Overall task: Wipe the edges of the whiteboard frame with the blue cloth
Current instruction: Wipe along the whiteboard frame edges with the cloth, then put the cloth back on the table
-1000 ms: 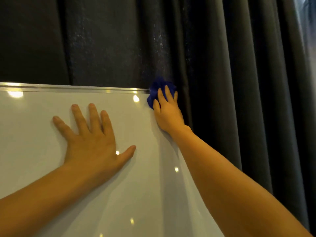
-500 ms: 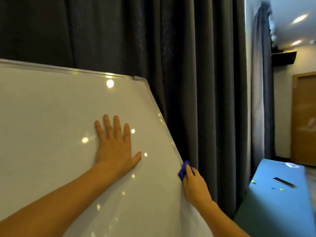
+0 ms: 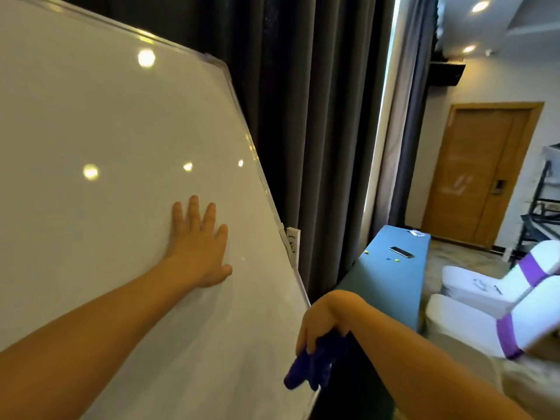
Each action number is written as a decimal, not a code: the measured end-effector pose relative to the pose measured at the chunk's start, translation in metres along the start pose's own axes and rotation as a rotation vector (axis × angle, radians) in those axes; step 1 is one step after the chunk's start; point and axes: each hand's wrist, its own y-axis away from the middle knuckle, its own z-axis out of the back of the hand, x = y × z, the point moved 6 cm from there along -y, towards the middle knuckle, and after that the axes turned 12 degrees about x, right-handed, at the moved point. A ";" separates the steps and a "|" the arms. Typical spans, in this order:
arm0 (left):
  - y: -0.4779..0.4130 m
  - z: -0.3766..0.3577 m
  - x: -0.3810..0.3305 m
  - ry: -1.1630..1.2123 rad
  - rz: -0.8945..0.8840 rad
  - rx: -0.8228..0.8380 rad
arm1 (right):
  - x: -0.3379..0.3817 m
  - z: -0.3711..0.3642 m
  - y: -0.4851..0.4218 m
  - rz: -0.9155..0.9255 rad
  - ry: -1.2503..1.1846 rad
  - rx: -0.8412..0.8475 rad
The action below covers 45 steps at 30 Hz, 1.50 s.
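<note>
A large whiteboard (image 3: 106, 147) with a thin silver frame (image 3: 257, 174) fills the left of the view. My left hand (image 3: 197, 247) lies flat on its white surface, fingers spread and pointing up. Low on the board's right frame edge, my right hand (image 3: 321, 322) grips the bunched blue cloth (image 3: 315, 365) and presses it against the frame. The cloth hangs below my fingers and covers that stretch of the edge.
Dark grey curtains (image 3: 318, 116) hang right behind the board. A blue table (image 3: 391, 274) with a phone (image 3: 401, 252) and small bits stands to the right. White chairs with purple bands (image 3: 497, 304) and a wooden door (image 3: 478, 174) lie beyond.
My right hand slid the cloth from the board's top right corner down the right frame edge to near the bottom. The view swung right and down. My left hand stayed flat on the board.
</note>
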 end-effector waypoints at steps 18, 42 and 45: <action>0.043 0.033 -0.352 1.939 -0.246 0.689 | -0.236 0.031 0.105 1.116 -1.220 -0.168; -0.158 -0.094 -0.750 1.996 0.319 0.751 | -0.540 0.201 -0.179 0.329 -1.320 -0.554; -0.202 -0.102 -0.773 2.016 0.379 0.770 | -0.554 0.245 -0.201 0.316 -1.311 -0.505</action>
